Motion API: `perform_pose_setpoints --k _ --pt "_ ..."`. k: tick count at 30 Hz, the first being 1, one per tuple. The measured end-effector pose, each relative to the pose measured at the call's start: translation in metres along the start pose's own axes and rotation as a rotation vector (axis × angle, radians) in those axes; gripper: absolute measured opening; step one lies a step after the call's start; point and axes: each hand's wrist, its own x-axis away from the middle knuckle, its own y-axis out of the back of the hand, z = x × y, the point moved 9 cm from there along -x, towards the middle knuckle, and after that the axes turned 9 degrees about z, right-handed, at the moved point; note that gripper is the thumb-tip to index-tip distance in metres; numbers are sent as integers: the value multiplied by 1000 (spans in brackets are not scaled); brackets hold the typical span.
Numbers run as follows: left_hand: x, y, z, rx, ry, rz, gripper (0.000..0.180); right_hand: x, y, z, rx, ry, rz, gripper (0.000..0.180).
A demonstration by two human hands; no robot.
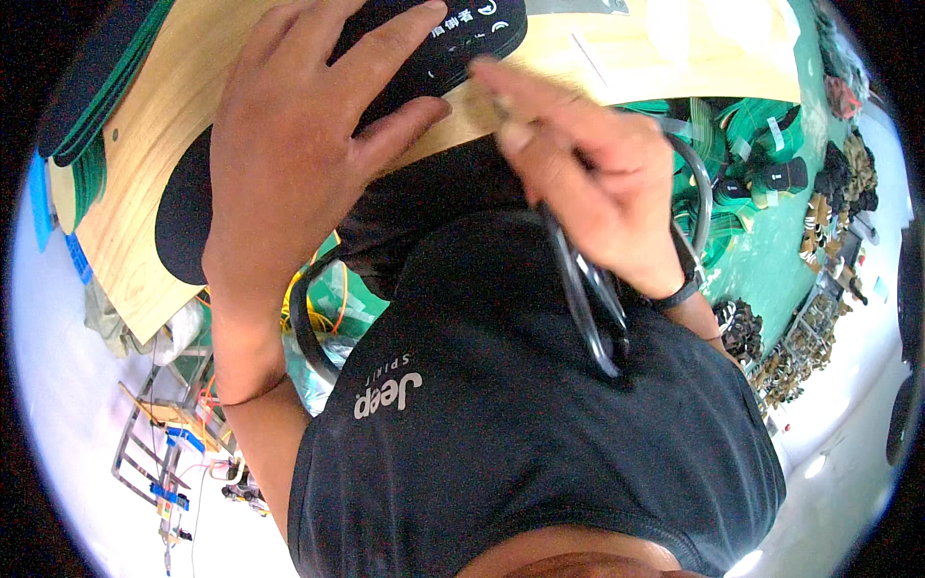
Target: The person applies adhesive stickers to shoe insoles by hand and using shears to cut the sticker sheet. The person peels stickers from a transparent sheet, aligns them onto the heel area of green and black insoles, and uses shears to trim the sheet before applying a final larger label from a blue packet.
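My left hand (299, 125) lies with fingers spread over a black insole (482, 39) with white print, on a light wooden table (164, 106). Another rounded black piece (181, 217) shows beside my left wrist; whether it belongs to the same insole is hidden by the hand. Just right of the printed insole, my right hand (597, 183) is closed, thumb and index pressed together and smeared by motion. A dark glossy tool with long looped handles (590, 313) hangs down from its palm. What the fingertips pinch is too blurred to make out.
Stacked black-and-green insoles (106, 91) sit at the table's left edge. On the green floor at right lie more insoles (761, 144) in bundles and heaps of brown and black pieces (819, 337). A metal frame (145, 438) stands at lower left. Curved chair arms flank me.
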Motion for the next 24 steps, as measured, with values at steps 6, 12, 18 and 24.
perform_pose_setpoints --k 6,12,18,24 --pt "0 1 1 9 25 11 54 8 7 5 10 25 -25 36" --pt "-2 -3 1 -14 22 17 53 0 -8 3 -30 54 62 39" --pt "-2 -5 -1 -34 -12 -18 54 0 -1 -7 -183 -82 59 37" --pt "-3 -4 0 41 37 33 55 5 9 1 -132 -82 72 36"
